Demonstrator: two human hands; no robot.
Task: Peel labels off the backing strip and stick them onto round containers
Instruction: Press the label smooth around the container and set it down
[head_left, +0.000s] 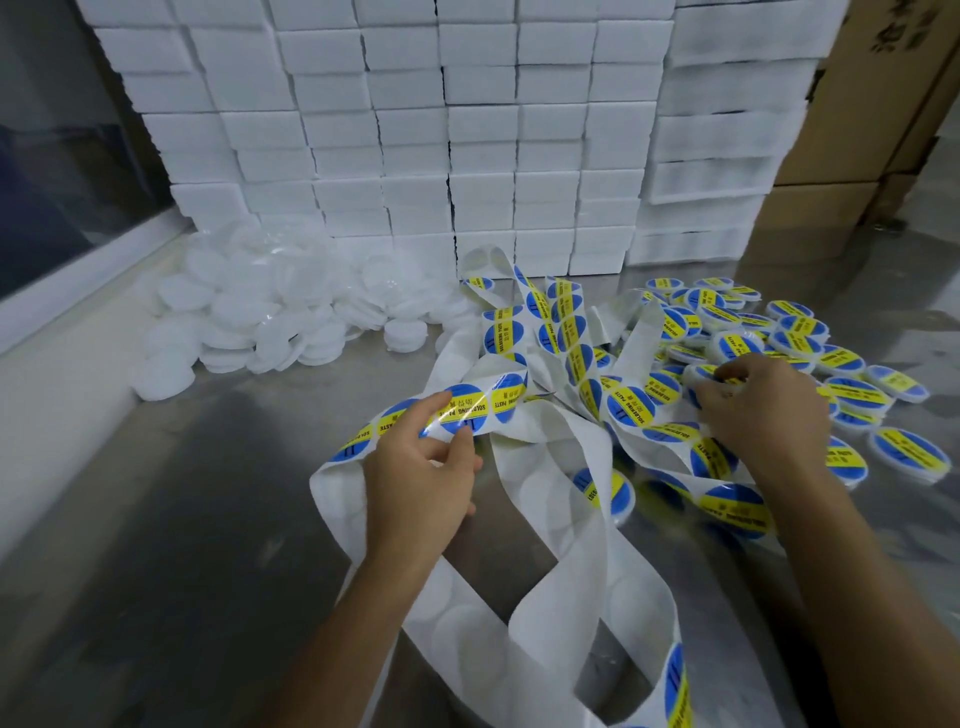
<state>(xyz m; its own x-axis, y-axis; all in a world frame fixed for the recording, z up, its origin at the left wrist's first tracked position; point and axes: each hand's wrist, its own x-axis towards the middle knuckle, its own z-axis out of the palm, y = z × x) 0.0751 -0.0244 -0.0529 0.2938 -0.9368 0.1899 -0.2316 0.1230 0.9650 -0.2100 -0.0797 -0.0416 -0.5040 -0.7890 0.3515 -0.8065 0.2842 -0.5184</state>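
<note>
A long white backing strip (550, 525) with round blue-and-yellow labels lies tangled across the metal table. My left hand (421, 478) pinches the strip at a blue-and-yellow label (462, 410), thumb and fingers curled on its edge. My right hand (758, 410) reaches into the heap of labelled round containers (795, 338) at the right, its fingers curled round one white container (701, 375) at the heap's near edge. A pile of unlabelled white round containers (260, 317) sits at the left back.
A wall of stacked white foam boxes (467, 130) stands behind the piles. Cardboard boxes (872, 104) rise at the far right. A window ledge (78, 280) runs along the left. The metal table (182, 519) shows bare at the left front.
</note>
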